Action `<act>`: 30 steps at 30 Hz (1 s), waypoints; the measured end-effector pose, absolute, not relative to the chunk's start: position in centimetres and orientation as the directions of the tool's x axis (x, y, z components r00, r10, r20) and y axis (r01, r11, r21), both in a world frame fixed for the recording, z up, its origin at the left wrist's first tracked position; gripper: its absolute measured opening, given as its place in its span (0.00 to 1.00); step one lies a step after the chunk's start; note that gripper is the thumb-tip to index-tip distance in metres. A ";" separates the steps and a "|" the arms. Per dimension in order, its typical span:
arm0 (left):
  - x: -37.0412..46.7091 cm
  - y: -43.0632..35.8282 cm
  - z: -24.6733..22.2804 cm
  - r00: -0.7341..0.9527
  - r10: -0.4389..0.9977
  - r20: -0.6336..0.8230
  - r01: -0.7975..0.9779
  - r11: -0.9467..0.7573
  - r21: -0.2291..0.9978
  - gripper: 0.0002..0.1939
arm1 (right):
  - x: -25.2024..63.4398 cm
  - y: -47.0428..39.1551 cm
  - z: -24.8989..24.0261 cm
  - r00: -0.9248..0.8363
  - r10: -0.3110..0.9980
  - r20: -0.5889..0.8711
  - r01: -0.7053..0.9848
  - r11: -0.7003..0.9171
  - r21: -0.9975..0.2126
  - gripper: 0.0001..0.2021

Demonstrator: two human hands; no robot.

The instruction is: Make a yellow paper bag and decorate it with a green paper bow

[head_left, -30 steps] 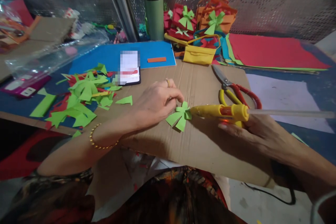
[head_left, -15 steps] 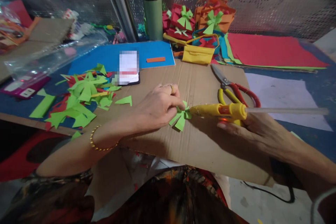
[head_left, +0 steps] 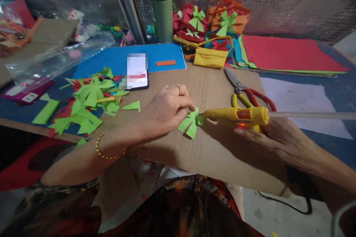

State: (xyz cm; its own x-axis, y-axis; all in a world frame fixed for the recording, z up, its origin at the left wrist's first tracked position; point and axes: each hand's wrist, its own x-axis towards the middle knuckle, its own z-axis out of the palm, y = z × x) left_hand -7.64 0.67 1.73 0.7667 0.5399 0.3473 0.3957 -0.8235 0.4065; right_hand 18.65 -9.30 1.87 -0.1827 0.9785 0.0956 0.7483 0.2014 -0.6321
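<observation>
A green paper bow [head_left: 190,129] lies on the brown cardboard [head_left: 205,155]. My left hand [head_left: 169,107], closed with a ring on one finger, presses on the bow's upper left part with its fingertips. My right hand [head_left: 272,137] is wrapped round a yellow glue gun [head_left: 230,114], whose nozzle points left and meets the bow's right side. A long clear glue stick [head_left: 311,115] sticks out of the gun's back end. A small red light glows on the gun's underside. Part of my right hand's grip is hidden behind the gun.
Red-handled scissors [head_left: 239,87] lie beyond the gun. Green and red paper scraps [head_left: 89,92] are heaped at the left, near a phone [head_left: 137,70]. Further back stand a bottle [head_left: 162,14], a yellow paper bag [head_left: 210,57], orange and red bags, and stacked red sheets [head_left: 292,52].
The glue gun's rear and my right hand have shifted slightly right. The nozzle stays at the bow, where a green loop on the right shows more. My left hand has barely moved.
</observation>
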 end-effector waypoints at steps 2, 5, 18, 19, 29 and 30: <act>-7.7 0.7 1.7 0.755 0.546 0.363 0.400 -0.822 0.405 0.16 | 18.5 -9.3 1.9 -0.190 0.976 0.108 0.737 0.214 -0.641 0.26; -7.7 0.6 1.8 0.740 0.560 0.372 0.414 -0.815 0.405 0.16 | 18.4 -9.2 1.9 -0.195 0.978 0.073 0.721 0.193 -0.666 0.24; -7.7 0.3 1.9 0.773 0.542 0.329 0.406 -0.821 0.401 0.16 | 18.4 -9.0 1.5 -0.211 0.976 0.054 0.737 0.195 -0.647 0.24; -7.7 0.3 1.9 0.772 0.543 0.330 0.407 -0.821 0.400 0.16 | 18.3 -9.0 1.6 -0.203 0.977 0.062 0.742 0.195 -0.641 0.25; -7.7 0.3 2.1 0.754 0.571 0.325 0.441 -0.806 0.395 0.15 | 18.0 -9.2 2.1 -0.202 0.979 0.033 0.763 0.178 -0.621 0.28; -7.7 0.3 2.1 0.752 0.571 0.330 0.440 -0.807 0.394 0.15 | 18.2 -9.3 1.9 -0.215 0.976 0.042 0.764 0.195 -0.615 0.29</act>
State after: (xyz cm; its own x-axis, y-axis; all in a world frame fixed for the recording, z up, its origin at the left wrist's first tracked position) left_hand -7.68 0.25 2.06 0.7521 0.5707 0.3297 0.4397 -0.8071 0.3940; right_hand 18.16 -9.25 1.86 -0.2153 0.9756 0.0424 0.7642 0.1954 -0.6147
